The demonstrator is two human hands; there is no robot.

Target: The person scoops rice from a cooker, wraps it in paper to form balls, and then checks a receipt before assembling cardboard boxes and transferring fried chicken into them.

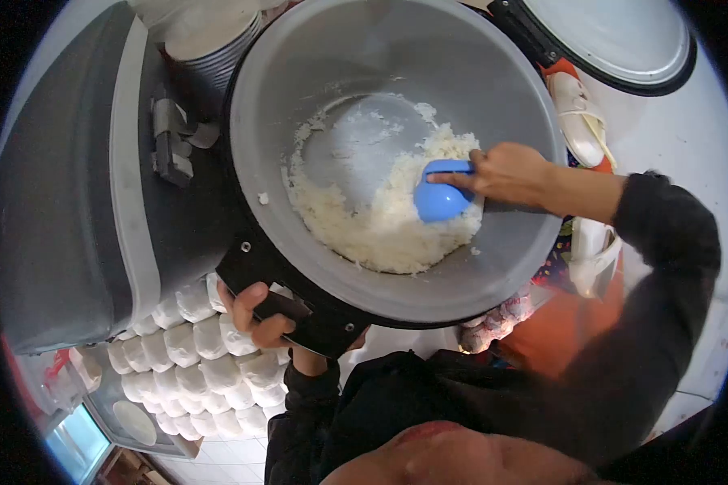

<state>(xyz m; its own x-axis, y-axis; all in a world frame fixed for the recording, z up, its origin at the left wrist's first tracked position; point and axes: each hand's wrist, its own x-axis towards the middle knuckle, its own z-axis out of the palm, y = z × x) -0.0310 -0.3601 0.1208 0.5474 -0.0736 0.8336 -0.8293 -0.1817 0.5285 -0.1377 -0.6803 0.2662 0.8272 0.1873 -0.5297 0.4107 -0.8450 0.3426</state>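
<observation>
A large grey pot (510, 105) holds white rice (380, 230) spread in a ring along its bottom, with the metal base showing in the middle. My right hand (510, 174) reaches in over the pot's right side, its fingers closed round the handle of a blue scoop (441, 202). The scoop's rounded back faces up and its edge rests in the rice. Down at the lower left of the pot, my left hand (259, 315) is wrapped round the black side handle (287, 307).
White wrapped packets (194, 347) stand in rows at the lower left. Beside the pot is a dark container (57, 162) with a latch. A round lid (615, 32) lies at the upper right, above white shoes (576, 117). A stack of round containers (210, 56) stands upper left.
</observation>
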